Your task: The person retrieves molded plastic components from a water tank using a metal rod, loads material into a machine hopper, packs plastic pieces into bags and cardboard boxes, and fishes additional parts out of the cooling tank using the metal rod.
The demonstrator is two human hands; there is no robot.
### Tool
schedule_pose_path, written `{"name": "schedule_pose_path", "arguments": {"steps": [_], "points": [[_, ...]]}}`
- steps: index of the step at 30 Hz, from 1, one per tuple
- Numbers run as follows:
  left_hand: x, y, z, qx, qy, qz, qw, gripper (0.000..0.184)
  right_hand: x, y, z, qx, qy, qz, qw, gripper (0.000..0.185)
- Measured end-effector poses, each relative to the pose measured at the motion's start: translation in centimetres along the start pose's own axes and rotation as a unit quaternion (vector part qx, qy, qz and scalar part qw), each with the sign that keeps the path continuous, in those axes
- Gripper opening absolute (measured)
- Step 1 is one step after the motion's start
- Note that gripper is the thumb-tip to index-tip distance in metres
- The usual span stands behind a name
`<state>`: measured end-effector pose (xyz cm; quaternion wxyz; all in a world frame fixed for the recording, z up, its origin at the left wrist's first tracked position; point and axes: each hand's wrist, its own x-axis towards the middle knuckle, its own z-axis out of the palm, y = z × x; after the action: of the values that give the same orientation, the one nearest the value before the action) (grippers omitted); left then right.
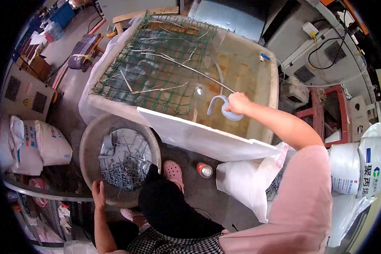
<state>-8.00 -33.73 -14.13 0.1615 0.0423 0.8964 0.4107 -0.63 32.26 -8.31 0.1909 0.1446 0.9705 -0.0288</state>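
"Why does the right hand [237, 104] close round that rod [199, 72]?"

"It's gripped at one end — likely for reach across the tub [178, 129]. A grey piece [230, 113] sits against the palm, above the tub."

"And the left hand [98, 194]?"

"Fingers straight, beside the basin [87, 163], maybe to steady it — can't tell whether they touch."

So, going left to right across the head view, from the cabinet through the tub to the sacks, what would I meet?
Grey cabinet with a warning label → green mesh → right hand holding a grey hooked piece → blue-handled valve → red frame → white sack printed 聚丙烯.
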Motion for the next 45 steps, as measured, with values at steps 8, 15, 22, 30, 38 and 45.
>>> {"name": "schedule_pose_path", "arguments": {"steps": [8,15,22,30,38,45], "points": [[-0.8,1.9,0.7,0.089,-0.010,-0.004,0.996,0.029,7.5,-2.7,7.2,0.076,-0.097,0.006,0.992,0.034],[-0.6,-0.1,0.6,0.123,-0.002,-0.050,0.991,0.031,13.0,-2.8,12.6,0.283,-0.103,0.025,0.953,0.030],[-0.5,-0.6,1.6,0.157,0.005,-0.020,0.987,0.030,16.8,-4.7,17.8,0.443,-0.052,0.005,0.895,0.020],[-0.3,3.2,1.2,0.186,-0.012,-0.014,0.982,0.025,13.7,-5.9,13.6,0.556,-0.138,0.030,0.819,0.046],[-0.7,5.3,-0.3,0.240,0.058,0.085,0.965,0.019,11.9,-3.8,1.9,0.207,-0.287,-0.045,0.934,0.036],[-1.4,10.5,-4.1,0.370,0.091,0.163,0.910,0.028,12.8,-16.8,-13.1,0.314,-0.015,-0.176,0.933,0.021]]}}
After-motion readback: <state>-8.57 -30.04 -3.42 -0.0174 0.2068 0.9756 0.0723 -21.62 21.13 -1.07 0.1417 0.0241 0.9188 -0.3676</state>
